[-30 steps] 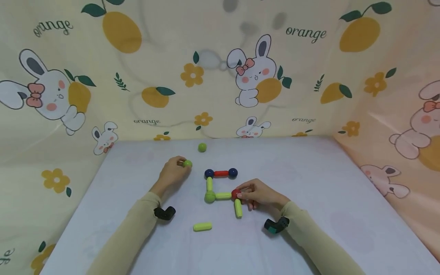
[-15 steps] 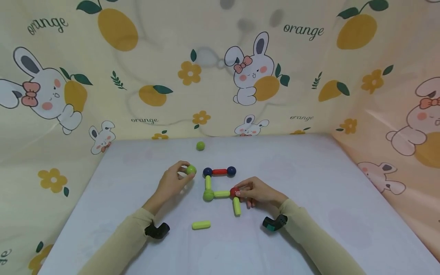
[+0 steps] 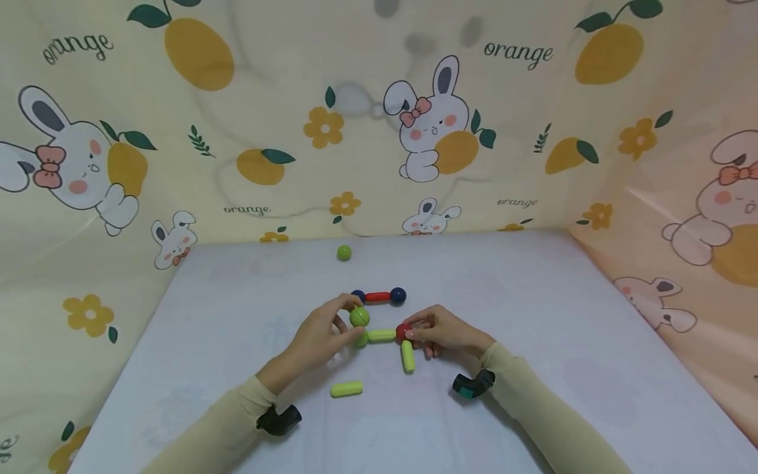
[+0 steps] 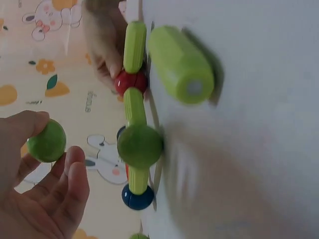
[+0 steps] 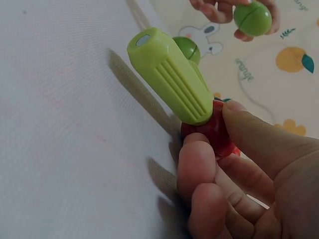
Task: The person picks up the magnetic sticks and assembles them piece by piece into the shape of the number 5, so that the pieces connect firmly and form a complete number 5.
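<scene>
My left hand (image 3: 320, 336) pinches a green ball (image 4: 47, 141) between thumb and fingers, raised above the table. In the head view this ball overlaps the linked pieces beneath. My right hand (image 3: 450, 332) grips a red ball (image 3: 404, 332) with thumb and fingers. A yellow-green stick (image 5: 172, 77) juts from the red ball toward me, and another stick (image 3: 381, 336) joins it to a second green ball (image 4: 140, 146). From there a stick (image 4: 138, 180), hidden in the head view, leads to a dark blue ball (image 4: 137, 196). A red stick (image 3: 378, 297) joins that to another blue ball (image 3: 398, 295).
One loose yellow-green stick (image 3: 346, 389) lies on the white table (image 3: 503, 434), in front of the linked pieces. A loose green ball (image 3: 344, 253) sits near the back edge. A printed cloth (image 3: 355, 164) with rabbits and oranges hangs behind the table.
My left hand has carried its green ball right and toward me, from left of the linked pieces to over them. The right hand still grips the red ball in place.
</scene>
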`<action>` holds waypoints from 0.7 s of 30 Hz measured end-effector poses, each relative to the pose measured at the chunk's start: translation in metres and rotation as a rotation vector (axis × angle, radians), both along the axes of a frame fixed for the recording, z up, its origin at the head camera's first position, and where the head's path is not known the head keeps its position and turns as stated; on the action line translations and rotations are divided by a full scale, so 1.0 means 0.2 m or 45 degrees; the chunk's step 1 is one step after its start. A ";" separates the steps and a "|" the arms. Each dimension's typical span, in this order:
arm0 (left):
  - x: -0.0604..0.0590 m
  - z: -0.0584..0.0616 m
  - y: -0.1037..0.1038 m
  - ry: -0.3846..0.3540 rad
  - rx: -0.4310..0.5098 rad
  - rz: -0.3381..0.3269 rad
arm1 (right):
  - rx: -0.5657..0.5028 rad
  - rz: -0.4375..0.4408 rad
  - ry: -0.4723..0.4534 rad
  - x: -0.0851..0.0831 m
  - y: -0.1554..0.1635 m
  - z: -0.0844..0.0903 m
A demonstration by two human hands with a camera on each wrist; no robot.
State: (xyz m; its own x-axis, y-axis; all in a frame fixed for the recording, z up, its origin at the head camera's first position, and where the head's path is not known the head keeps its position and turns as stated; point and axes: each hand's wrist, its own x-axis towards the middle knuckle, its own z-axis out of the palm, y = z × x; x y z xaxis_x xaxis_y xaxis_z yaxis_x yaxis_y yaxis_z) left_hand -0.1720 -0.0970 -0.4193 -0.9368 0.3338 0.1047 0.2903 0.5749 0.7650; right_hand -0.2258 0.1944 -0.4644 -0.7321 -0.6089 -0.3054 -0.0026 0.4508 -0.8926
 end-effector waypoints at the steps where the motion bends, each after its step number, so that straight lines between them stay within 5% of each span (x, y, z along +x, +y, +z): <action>1: 0.01 0.00 0.01 0.016 0.001 -0.026 | 0.003 -0.006 -0.003 0.00 0.00 0.00; 13: 0.09 -0.05 0.11 0.105 -0.070 -0.228 | -0.009 0.020 0.008 0.00 0.00 0.00; 21: 0.14 -0.07 0.17 -0.005 -0.157 -0.348 | -0.011 0.014 0.027 0.00 -0.01 0.01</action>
